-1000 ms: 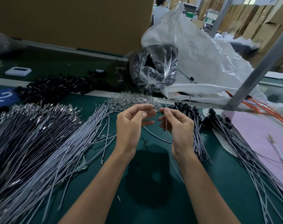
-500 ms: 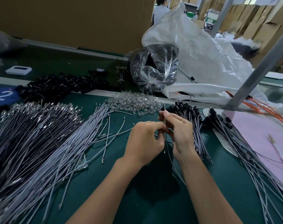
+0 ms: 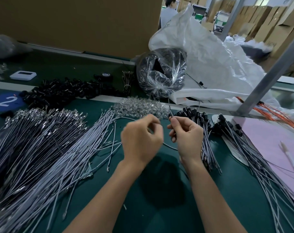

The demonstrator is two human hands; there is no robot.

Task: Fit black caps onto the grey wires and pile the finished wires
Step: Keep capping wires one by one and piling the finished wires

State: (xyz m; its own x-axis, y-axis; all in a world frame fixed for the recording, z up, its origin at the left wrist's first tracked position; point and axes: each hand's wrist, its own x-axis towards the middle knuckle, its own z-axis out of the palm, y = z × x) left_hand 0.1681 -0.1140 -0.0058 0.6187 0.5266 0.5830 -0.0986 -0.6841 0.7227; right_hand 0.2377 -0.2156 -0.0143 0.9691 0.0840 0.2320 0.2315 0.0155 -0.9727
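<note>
Pinches a thin grey wire [image 3: 170, 110] upright in the right hand [image 3: 187, 137] over the green table's [image 3: 159, 202] middle, beside the black-capped wire pile [image 3: 203, 132]. Curls the blurred left hand [image 3: 141, 140], grip unreadable; now apart from the right, touching it earlier.

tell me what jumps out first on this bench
First, the huge fan of grey wires covering the left of the green bench, with a heap of black caps behind it. At centre, the right hand pinches one thin wire nearly upright beside the left hand. Behind them sits a shiny clear bag of black parts against a big white sack.
</note>
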